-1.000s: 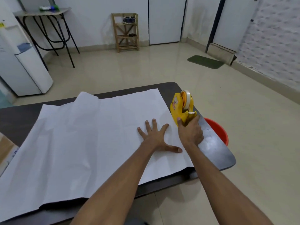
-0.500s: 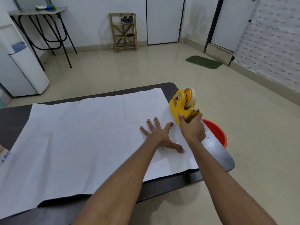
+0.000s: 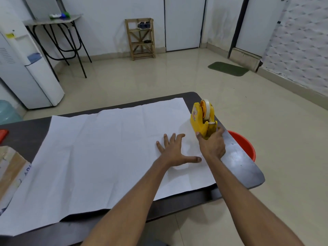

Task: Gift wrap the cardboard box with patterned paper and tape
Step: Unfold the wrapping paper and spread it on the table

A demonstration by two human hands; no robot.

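A large sheet of wrapping paper (image 3: 99,157), white side up, lies spread flat over the dark table (image 3: 243,167). My left hand (image 3: 173,150) presses flat on the paper near its right end, fingers spread. My right hand (image 3: 212,145) grips the handle of a yellow tape dispenser (image 3: 202,119) that holds a roll of clear tape, at the paper's right edge. A corner of the cardboard box (image 3: 12,167) shows at the left edge of the table, partly cut off by the frame.
A red bucket (image 3: 243,144) stands on the floor past the table's right edge. A small red object (image 3: 3,134) lies at the table's far left. A water dispenser (image 3: 26,68), a folding table (image 3: 58,38) and a wooden rack (image 3: 141,39) stand by the far wall.
The lifted far-left corner of the paper has settled flat. The view has swung back left, so the box corner shows again. Both hands stay in place on the paper and dispenser.
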